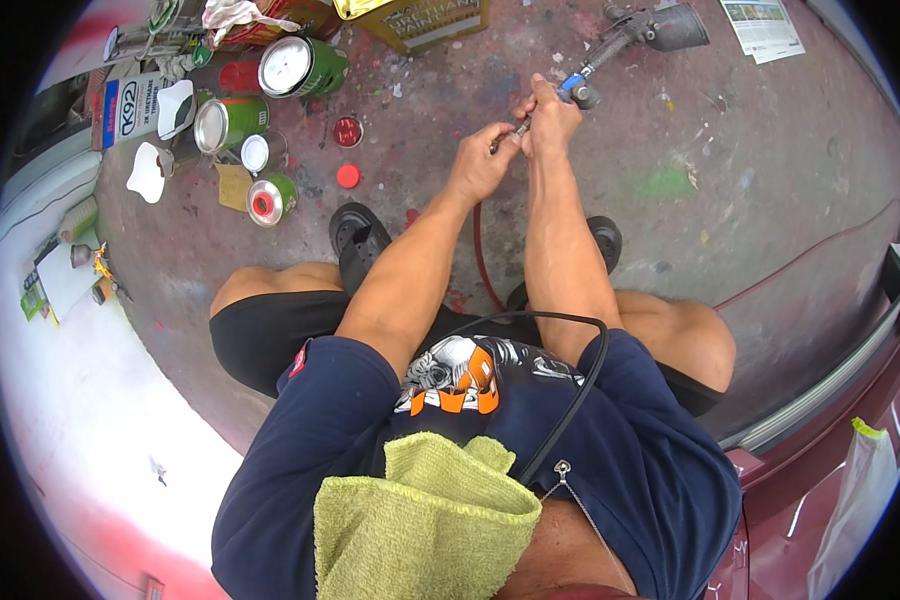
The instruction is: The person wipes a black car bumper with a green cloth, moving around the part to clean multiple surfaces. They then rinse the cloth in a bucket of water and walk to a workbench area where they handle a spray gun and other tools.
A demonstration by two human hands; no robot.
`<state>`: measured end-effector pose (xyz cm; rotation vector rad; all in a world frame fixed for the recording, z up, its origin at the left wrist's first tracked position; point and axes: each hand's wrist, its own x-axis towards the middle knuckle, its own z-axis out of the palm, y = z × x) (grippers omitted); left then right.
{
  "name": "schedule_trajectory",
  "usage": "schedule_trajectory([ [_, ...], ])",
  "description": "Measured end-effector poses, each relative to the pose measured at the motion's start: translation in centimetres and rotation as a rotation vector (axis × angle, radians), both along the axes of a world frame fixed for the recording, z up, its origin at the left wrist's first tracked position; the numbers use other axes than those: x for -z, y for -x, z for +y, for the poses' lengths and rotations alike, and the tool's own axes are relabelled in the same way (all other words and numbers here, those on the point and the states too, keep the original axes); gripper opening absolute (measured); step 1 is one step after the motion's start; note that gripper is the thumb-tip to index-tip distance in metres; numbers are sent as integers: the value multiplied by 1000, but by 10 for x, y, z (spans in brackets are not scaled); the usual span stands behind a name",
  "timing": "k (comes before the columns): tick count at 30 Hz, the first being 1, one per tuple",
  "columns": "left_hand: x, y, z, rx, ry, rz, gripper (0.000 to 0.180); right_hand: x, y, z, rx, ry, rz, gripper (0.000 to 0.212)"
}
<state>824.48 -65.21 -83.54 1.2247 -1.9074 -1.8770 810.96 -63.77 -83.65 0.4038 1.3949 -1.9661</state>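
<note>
My right hand is closed around the lower end of a spray gun, beside a blue part at its fitting. The gun points up and to the right, and its dark cup lies at the far end. Just left of it, my left hand pinches a metal air hose coupling at the gun's inlet. A red air hose hangs from below my left hand and runs down between my legs. Whether coupling and gun are fully joined is hidden by my fingers.
Green paint cans, a small can with a red cap and a white paper cup stand at left. A red lid lies on the stained floor. A gold tin stands ahead. A dark red car panel is at right.
</note>
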Motion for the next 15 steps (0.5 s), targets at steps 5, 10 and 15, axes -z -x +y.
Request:
schedule_trajectory([
  [5, 4, 1, 14, -9, 419, -26, 39, -7, -2, -5, 24, -16, 45, 18],
  [10, 12, 3, 10, -25, 226, -88, 46, -12, -2, -6, 14, 22, 55, 18],
  [15, 11, 4, -9, -36, -465, 5, 47, -13, -1, -5, 11, 48, 72, 18],
])
